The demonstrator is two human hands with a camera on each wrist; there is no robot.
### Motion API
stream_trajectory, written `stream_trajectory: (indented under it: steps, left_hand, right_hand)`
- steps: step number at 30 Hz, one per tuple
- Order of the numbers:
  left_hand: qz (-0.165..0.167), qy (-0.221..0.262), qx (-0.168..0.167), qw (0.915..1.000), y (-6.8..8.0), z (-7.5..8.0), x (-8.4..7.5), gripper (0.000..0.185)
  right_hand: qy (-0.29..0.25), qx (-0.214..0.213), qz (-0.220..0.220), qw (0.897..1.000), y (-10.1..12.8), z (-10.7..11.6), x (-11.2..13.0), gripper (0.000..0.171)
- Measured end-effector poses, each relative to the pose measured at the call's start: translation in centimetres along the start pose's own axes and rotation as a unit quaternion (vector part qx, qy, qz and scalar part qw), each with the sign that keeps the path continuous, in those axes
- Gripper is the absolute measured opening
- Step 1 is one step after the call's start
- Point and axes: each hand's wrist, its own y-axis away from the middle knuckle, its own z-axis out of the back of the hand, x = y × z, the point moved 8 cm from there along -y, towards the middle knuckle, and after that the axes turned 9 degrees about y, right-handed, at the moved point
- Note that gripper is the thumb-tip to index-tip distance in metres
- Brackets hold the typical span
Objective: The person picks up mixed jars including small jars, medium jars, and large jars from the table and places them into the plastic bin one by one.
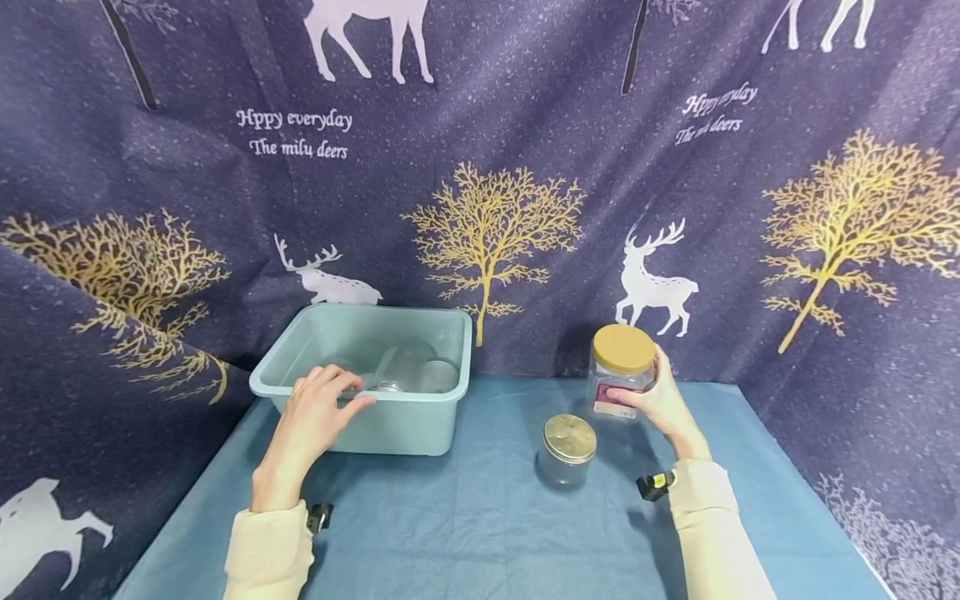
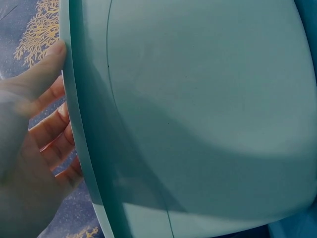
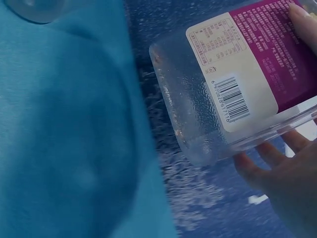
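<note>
Your right hand (image 1: 660, 400) wraps fingers round jar (image 1: 621, 371), far right, lifted clear of cloth. Keep it upright, grip below lid. Left hand (image 1: 315, 412) curls fingers over bin (image 1: 390, 429) near rim; steady it.

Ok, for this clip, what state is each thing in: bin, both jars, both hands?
Teal bin: upright, open-topped, clear jars inside.
Labelled jar: wooden lid on, lifted off the cloth.
Small jar: metal lid on, standing on the cloth.
Left hand: gripping the bin's front rim.
Right hand: gripping the labelled jar.
</note>
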Motion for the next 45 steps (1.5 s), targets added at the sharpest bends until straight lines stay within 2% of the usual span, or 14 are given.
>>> stream_trajectory:
  steps: [7, 13, 19, 23, 28, 38, 45]
  left_hand:
    - [0.0, 0.001, -0.001, 1.0, 0.0, -0.1, 0.2, 0.021]
    - [0.003, 0.003, 0.007, 1.0, 0.0, -0.2, 0.2, 0.021]
    - [0.001, 0.004, 0.002, 1.0, 0.1, -0.1, 0.2, 0.021]
    - [-0.001, 0.003, -0.004, 1.0, 0.1, 0.0, 0.2, 0.021]
    - [-0.005, 0.001, -0.007, 1.0, 0.0, 0.0, 0.2, 0.021]
    - [-0.007, -0.001, -0.01, 0.9999, -0.2, 0.0, 0.1, 0.022]
    - [-0.002, 0.0, -0.006, 1.0, -0.1, -0.2, 0.3, 0.022]
  right_hand:
    - [0.057, -0.01, 0.075, 0.996, -1.7, 0.8, 1.2, 0.115]
    - [0.149, -0.016, 0.114, 0.982, -2.5, 1.1, 3.6, 0.123]
    - [0.192, 0.01, 0.169, 0.967, -3.0, 0.3, 7.1, 0.123]
    - [0.223, 0.033, 0.228, 0.947, -3.3, -0.7, 9.7, 0.121]
    - [0.264, 0.054, 0.291, 0.918, -3.5, -2.2, 12.6, 0.118]
    - [0.335, 0.077, 0.37, 0.863, -4.7, -6.0, 17.9, 0.118]
    - [0.344, 0.095, 0.435, 0.827, -5.6, -10.0, 21.3, 0.118]
